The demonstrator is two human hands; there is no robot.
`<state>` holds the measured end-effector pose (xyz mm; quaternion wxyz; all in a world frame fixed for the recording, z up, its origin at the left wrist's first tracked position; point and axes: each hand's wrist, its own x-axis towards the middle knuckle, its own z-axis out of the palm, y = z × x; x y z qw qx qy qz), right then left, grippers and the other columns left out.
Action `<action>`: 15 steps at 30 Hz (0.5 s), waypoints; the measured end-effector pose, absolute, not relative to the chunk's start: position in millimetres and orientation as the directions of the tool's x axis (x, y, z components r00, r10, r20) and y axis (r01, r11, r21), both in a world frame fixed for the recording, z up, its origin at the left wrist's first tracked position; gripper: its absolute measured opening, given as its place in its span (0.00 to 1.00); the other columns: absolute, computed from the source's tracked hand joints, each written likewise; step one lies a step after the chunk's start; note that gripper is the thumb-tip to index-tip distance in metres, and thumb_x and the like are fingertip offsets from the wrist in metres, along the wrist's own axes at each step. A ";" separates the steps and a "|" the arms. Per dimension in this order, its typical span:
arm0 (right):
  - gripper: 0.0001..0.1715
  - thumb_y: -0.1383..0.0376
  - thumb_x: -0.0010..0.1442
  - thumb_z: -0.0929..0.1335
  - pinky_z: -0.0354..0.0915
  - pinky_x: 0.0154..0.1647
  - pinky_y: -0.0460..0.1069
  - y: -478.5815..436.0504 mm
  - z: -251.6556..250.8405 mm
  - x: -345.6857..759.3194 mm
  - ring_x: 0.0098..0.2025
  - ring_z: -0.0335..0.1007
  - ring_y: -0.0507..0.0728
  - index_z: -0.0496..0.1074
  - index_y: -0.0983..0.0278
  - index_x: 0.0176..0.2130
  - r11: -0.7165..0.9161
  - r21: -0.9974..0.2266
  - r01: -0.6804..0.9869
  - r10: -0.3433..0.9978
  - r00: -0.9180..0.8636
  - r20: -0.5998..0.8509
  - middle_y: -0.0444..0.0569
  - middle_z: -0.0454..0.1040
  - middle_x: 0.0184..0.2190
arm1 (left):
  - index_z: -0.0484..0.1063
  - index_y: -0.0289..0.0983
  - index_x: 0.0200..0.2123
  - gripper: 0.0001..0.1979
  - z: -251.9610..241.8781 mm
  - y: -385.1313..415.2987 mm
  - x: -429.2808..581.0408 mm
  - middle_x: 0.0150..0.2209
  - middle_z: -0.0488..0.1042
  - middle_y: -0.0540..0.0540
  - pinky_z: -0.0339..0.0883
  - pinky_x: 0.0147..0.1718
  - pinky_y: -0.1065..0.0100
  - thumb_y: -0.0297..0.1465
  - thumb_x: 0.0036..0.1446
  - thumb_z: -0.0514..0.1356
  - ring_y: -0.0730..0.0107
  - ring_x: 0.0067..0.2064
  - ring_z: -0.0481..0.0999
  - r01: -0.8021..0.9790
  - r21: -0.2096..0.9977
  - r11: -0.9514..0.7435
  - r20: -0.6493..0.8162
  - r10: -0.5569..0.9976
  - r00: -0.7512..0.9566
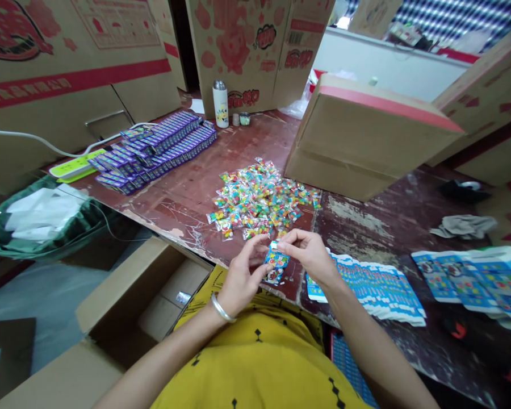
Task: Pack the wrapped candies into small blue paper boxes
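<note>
At edge of worktop (183, 199): steadies blue box (276, 274) in closed grip of left hand (242, 275), apparently for right hand (313, 255), pinching white top (274, 246).

Left of centre, a bare strip of the scuffed reddish-brown surface (181, 196) gives passage between the stacked rows of small purple boxes (153, 149) and the heap of clear plastic packets with coloured pieces (259, 196), running up to the white cylindrical flask with a silver lid (221, 108) at upper centre. Right of the heap, the brown cardboard box with a red top band (361, 142) blocks the way. Below it, bare surface leaves room above the overlapping row of flat blue packs (364, 284)
</note>
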<state>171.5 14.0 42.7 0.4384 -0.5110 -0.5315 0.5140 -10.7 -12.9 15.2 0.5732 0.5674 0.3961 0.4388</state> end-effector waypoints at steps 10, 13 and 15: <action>0.12 0.59 0.62 0.66 0.66 0.44 0.51 -1.2 40.2 189.4 0.45 0.71 0.57 0.75 0.59 0.44 0.185 -0.916 0.356 0.971 -0.212 0.113 0.49 0.75 0.45 | 0.67 0.39 0.52 0.16 27.1 -3.0 -47.9 0.46 0.75 0.43 0.71 0.43 0.65 0.32 0.59 0.57 0.65 0.42 0.76 0.129 0.992 0.009 -0.066 0.891 0.450; 0.14 0.58 0.62 0.65 0.66 0.38 0.50 8.2 33.6 237.0 0.38 0.72 0.56 0.74 0.60 0.45 0.074 -0.780 0.622 0.993 0.022 0.112 0.49 0.75 0.41 | 0.70 0.42 0.50 0.16 32.9 9.1 -105.2 0.48 0.75 0.44 0.69 0.48 0.62 0.35 0.60 0.56 0.60 0.46 0.76 0.479 0.862 -0.165 -0.121 0.851 0.511; 0.10 0.58 0.58 0.69 0.63 0.36 0.50 13.4 26.1 267.5 0.35 0.71 0.56 0.76 0.60 0.38 0.005 -0.550 0.835 0.998 0.032 0.058 0.48 0.75 0.34 | 0.73 0.44 0.49 0.16 28.6 15.1 -145.9 0.47 0.77 0.45 0.68 0.47 0.61 0.37 0.57 0.57 0.55 0.46 0.77 0.700 0.675 -0.234 -0.201 0.854 0.480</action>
